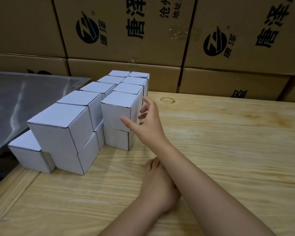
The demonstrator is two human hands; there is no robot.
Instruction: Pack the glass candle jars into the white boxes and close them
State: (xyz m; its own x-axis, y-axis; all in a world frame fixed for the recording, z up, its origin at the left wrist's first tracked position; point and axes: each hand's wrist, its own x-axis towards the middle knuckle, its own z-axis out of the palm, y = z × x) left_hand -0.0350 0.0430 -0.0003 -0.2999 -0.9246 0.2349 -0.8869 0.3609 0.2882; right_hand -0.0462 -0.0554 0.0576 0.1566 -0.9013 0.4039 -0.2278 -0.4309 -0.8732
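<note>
Several closed white boxes (61, 133) stand stacked in two rows, two layers high, on the left of the wooden table (228, 142). My right hand (146, 121) is spread open beside the nearest top box of the right row (117, 113), thumb at its front face and fingers at its right side; I cannot tell if they touch it. My left hand (157, 183) lies on the table under my right forearm, fingers partly hidden, holding nothing. No glass candle jar is in view.
A grey metal sheet (24, 99) lies to the left of the boxes. Large brown printed cartons (126, 31) form a wall along the back of the table. The table's left edge runs near the lowest box (29, 154).
</note>
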